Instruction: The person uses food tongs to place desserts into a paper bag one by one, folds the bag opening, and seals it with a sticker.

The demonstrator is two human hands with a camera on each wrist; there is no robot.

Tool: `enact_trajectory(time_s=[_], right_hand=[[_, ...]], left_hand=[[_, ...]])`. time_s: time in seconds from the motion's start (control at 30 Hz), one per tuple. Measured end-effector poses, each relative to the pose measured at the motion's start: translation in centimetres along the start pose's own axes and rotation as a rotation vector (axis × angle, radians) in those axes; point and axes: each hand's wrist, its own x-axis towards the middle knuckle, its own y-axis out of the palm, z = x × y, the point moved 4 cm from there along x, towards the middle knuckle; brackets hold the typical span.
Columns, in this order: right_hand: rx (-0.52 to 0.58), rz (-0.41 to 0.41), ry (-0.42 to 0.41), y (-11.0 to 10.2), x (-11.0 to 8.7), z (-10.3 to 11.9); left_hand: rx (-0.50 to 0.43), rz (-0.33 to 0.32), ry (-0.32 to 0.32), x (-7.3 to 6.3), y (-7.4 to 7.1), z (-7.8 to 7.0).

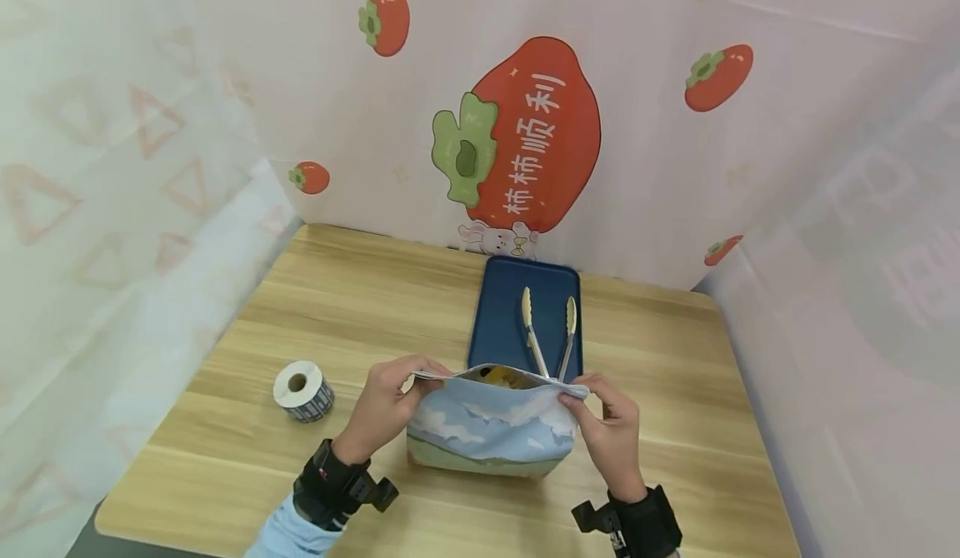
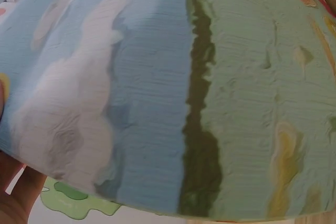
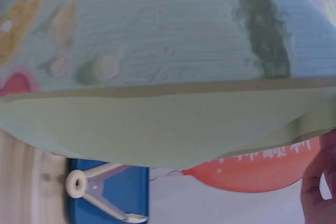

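A paper bag (image 1: 491, 425) printed with blue sky, white clouds and a green meadow stands near the middle of the table. My left hand (image 1: 384, 404) pinches the left end of its top rim between thumb and fingers. At the opposite end, my right hand (image 1: 613, 437) pinches the rim the same way. The mouth gapes a little between them, and something yellow (image 1: 501, 376) shows inside; its kind is unclear. In the left wrist view, the bag's printed side (image 2: 152, 93) fills most of the picture. A plain side panel (image 3: 157, 124) of it appears in the right wrist view.
Behind the bag a dark blue tray (image 1: 498, 308) carries metal tongs (image 1: 534, 341) with pale tips, spread apart. A roll of labels (image 1: 303, 391) stands on the wooden table (image 1: 360, 291) to the left. Printed cloth walls surround the table's back and sides.
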Motion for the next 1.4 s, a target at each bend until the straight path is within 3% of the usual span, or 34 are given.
enact_trajectory(time_s=[0.1, 0.2, 0.27, 0.33, 0.43, 0.6, 0.8, 0.93, 1.03, 1.13, 1.27, 1.4], right_hand=[[-0.003, 0.098, 0.109, 0.0, -0.4, -0.6], [-0.074, 0.25, 0.248, -0.1, -0.9, -1.1], [-0.133, 0.322, 0.287, -0.3, -0.8, -1.3], [-0.172, 0.345, 0.264, -0.5, -0.3, -1.3], [-0.176, 0.316, 0.16, -0.6, 0.7, -1.1], [-0.074, 0.235, 0.015, -0.2, 1.6, -1.0], [-0.051, 0.149, -0.029, -0.2, 1.5, -0.9], [-0.053, 0.159, -0.031, -0.4, 1.3, -0.9], [-0.051, 0.207, -0.04, -0.7, 1.3, -0.9], [-0.066, 0.267, -0.038, -1.0, 1.5, -0.7], [-0.119, 0.332, -0.059, -1.2, 2.0, -0.5], [-0.145, 0.371, -0.117, -0.8, 1.9, -0.4]], left_hand=[[0.013, -0.022, -0.015, 0.0, 0.2, 0.3], [0.021, -0.037, -0.014, 0.0, 0.2, 0.3], [0.031, -0.033, -0.002, 0.2, 0.1, 0.3], [0.034, -0.017, 0.008, 0.5, 0.0, 0.2], [0.02, 0.016, 0.009, 0.8, -0.2, 0.3], [-0.031, 0.097, -0.017, 0.8, -0.8, 0.6], [-0.064, 0.185, 0.001, 1.0, -0.5, 0.5], [-0.071, 0.201, 0.027, 1.5, -0.3, 0.2], [0.005, 0.25, 0.039, 2.3, -0.6, -0.4], [0.143, 0.34, 0.042, 3.5, -1.2, -1.5], [0.381, 0.5, 0.025, 5.4, -1.1, -3.5], [0.616, 0.689, 0.044, 6.7, 0.6, -5.6]])
